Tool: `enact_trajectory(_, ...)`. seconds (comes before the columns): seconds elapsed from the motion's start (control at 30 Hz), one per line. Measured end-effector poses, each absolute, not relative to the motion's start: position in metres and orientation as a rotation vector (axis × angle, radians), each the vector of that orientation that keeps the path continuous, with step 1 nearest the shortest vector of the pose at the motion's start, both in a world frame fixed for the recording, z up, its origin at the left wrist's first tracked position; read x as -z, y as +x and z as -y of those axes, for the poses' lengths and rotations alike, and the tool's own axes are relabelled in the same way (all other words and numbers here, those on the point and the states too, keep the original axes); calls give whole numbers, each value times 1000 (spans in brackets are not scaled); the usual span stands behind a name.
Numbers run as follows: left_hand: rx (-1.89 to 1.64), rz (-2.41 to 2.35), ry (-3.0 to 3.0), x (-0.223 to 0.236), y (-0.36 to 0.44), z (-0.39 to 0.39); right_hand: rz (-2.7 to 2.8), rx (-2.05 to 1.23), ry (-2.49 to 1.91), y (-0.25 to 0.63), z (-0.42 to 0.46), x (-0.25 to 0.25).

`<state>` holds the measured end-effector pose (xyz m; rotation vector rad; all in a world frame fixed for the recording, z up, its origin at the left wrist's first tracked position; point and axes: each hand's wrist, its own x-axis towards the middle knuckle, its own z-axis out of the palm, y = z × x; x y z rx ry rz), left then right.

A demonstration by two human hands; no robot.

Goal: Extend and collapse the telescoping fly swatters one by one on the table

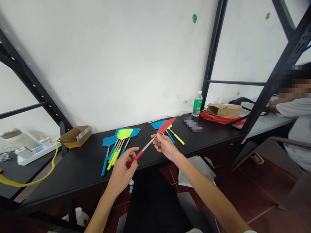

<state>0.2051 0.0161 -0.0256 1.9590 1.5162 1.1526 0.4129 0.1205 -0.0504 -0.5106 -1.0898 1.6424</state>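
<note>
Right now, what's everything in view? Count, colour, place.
red swatter: 1, red, both hands
left swatters: several, blue and lime, table's left
right swatters: at least 2, blue and lime, table's right
table: 1, black, centre
blurred item: 1, table's right
bottle: 1, clear, back right
box: 1, brown, back left
power strip: 1, white, left
cable: 1, yellow, left
package: 1, brown, right
red plastic: 1, under package
plastic bag: 1, white, floor
frame posts: several, black, sides
co-worker: 1, white sleeve, right
left hand: 1, on handle
right hand: 1, on shaft
</note>
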Motion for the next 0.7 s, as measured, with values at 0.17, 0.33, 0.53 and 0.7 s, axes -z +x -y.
enact_trajectory(0.17,-1064,-1594,2046,29,210,-16,1083,-1603,-504,407,-111,47)
enact_trajectory(0.33,-959,-1717,2162,31,216,-14,1271,-1453,-548,397,-102,48)
enact_trajectory(0.53,-922,-1759,2265,30,221,-10,1351,-1302,-625,393,-97,47)
enact_trajectory(0.7,-874,-1726,2244,26,224,-6,1300,-1331,-609,391,-98,49)
